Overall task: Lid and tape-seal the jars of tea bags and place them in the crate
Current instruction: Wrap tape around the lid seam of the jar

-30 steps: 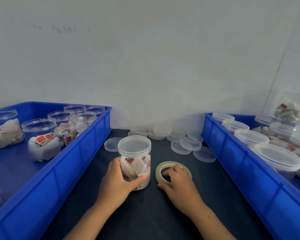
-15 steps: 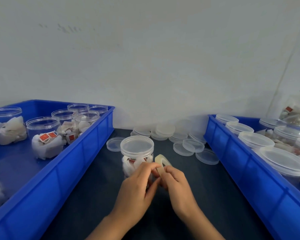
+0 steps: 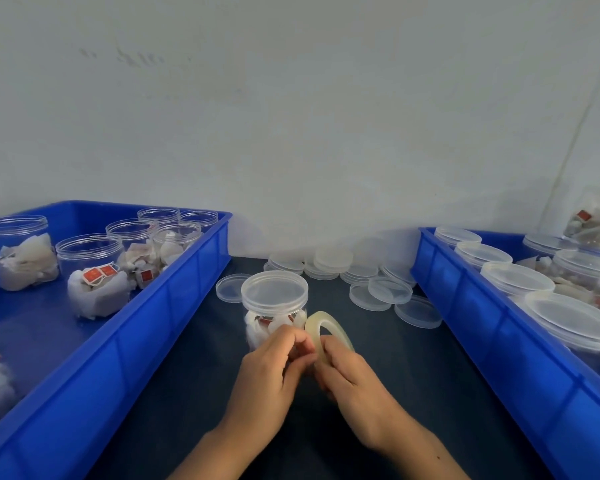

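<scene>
- Since a second ago, my right hand [image 3: 352, 372] has lifted the tape roll [image 3: 328, 329] off the desk, where it lay flat; my left hand [image 3: 274, 368] has left the jar's side and come across to the roll.
- Tape roll now stands on edge, tilted, its open ring facing roughly toward me and to the right, its axis near level. It sits just in front of the lidded jar [image 3: 274, 306], its rim overlapping the jar's right side in view; I cannot tell whether they touch.
- Right hand: fingers curled round the lower part of the roll, gripping it.
- Left hand: fingers bent, fingertips pinched together at the roll's left edge. Whether a loose tape end is caught between them I cannot tell.
- Lidded jar stands upright mid-desk, long axis vertical, lid [image 3: 274, 289] on top, tea bags inside.
- Left blue crate [image 3: 146, 327] runs along the desk's left edge and holds open jars [image 3: 90, 268] of tea bags, upright.
- Right blue crate [image 3: 499, 344] along the desk's right edge holds lidded jars [image 3: 515, 280].
- Loose lids [image 3: 357, 271] are heaped by the desk's far edge against the wall, between the two crates.
</scene>
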`<state>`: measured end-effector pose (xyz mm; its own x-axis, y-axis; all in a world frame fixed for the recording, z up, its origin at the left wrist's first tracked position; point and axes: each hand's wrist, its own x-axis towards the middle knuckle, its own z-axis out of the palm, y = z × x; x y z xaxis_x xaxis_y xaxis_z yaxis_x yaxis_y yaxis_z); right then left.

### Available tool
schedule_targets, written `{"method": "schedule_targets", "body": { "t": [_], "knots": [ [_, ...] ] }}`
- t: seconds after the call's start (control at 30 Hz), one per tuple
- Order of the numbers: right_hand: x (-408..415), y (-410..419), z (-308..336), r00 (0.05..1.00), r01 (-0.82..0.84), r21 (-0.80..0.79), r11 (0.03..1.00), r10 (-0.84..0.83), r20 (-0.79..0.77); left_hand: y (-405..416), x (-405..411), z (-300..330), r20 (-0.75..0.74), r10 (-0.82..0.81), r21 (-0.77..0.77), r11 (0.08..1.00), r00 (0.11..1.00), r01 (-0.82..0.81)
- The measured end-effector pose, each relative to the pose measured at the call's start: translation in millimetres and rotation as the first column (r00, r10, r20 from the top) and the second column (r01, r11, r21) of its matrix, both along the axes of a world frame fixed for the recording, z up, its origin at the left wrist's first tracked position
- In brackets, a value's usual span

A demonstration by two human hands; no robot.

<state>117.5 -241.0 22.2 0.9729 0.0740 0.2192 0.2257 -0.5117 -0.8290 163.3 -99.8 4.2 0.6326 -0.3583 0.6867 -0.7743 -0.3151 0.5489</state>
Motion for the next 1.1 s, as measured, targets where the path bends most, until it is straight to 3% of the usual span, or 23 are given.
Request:
{"method": "schedule_targets", "body": {
  "t": [0.3,0.43,0.67,0.87,1.0,1.1],
  "knots": [
    [-2,-1,5,1.0,-0.026,-0.069,0.997,0.027,0.009,0,-3,1,-0.053,0.024,-0.057,0.998,0.998,-0.027],
    [-1,-2,2,0.999,-0.027,-0.173,0.985,0.03,0.013,-1,-2,1,-0.038,0.042,-0.021,0.999,0.998,-0.043],
    [0,-5,3,0.998,0.022,-0.351,0.936,-0.002,0.057,2,-2,4,0.106,0.082,0.176,0.979,0.991,-0.1],
    [0,-12,13,0.994,0.104,-0.492,0.864,-0.079,0.073,-1,-6,7,0.091,0.141,0.169,0.973,0.986,-0.155],
    [-3,-9,18,0.989,0.142,-0.502,0.853,-0.104,0.103,-1,-6,14,0.189,0.156,0.133,0.974,0.97,-0.182],
    [-3,-7,16,0.977,0.204,-0.598,0.775,-0.117,0.18,-1,-6,13,0.248,0.156,0.132,0.972,0.956,-0.193]
  ]
}}
